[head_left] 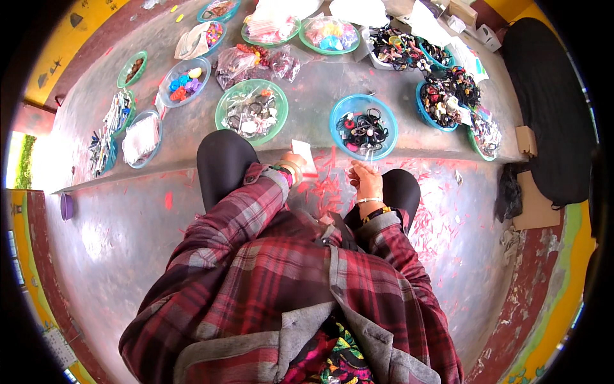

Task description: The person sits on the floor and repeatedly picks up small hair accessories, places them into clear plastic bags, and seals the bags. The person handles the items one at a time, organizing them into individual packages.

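Note:
My left hand (293,162) is closed on the edge of a white card (303,157) with a red strip along its lower side, held just above the step's edge. Over to the right, my right hand (366,182) has its fingers drawn together just in front of a blue basin (334,142); whatever they pinch is too small to name. In that basin lie black looped bands (366,131) with some red pieces. Behind my left knee stands a green basin (222,121) of mixed small white, grey and dark items (251,115).
Several more basins line the raised concrete step (307,83), including a heaped blue one (421,109) at the right. Clear plastic bags (256,64) lie farther back. Red scraps (435,217) litter the floor. Cardboard (536,203) and a long black object (543,109) stand at the far right.

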`<act>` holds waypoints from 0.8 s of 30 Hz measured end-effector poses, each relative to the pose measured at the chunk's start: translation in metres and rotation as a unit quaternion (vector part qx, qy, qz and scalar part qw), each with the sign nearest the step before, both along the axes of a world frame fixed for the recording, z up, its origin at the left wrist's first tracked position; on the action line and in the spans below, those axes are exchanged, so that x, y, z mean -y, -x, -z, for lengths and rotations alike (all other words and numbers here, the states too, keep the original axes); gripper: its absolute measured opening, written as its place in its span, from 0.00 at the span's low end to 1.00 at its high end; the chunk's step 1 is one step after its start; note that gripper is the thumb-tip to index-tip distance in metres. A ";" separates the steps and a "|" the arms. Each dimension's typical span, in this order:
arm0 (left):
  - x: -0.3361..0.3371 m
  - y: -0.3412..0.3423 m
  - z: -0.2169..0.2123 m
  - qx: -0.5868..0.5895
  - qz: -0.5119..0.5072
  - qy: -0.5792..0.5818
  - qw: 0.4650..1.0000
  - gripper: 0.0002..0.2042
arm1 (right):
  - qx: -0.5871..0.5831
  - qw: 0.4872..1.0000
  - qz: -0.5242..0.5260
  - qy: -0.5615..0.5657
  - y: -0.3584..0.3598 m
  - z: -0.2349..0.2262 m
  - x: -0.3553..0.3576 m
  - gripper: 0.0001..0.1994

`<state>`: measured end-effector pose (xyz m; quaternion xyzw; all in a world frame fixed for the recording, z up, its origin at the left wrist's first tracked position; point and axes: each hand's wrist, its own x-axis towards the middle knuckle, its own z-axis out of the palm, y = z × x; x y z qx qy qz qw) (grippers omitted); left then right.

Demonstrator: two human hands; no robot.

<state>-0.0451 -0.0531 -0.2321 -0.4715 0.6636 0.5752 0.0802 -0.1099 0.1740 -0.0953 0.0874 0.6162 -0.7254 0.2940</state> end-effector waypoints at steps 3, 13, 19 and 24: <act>0.000 0.023 -0.013 -0.177 -0.103 -0.081 0.976 0.11 | 0.010 1.000 -0.001 -0.009 0.002 -0.005 0.000 0.06; -0.028 0.021 -0.070 -0.194 -0.059 -0.148 0.968 0.15 | 0.043 0.996 -0.004 0.073 0.001 -0.017 0.002 0.04; -0.082 -0.001 -0.144 -0.290 -0.005 -0.360 0.887 0.12 | 0.064 0.991 -0.005 0.115 -0.008 -0.026 0.005 0.03; -0.081 -0.013 -0.154 -0.296 -0.004 -0.300 0.907 0.13 | 0.080 0.983 -0.116 0.117 -0.021 -0.041 0.007 0.05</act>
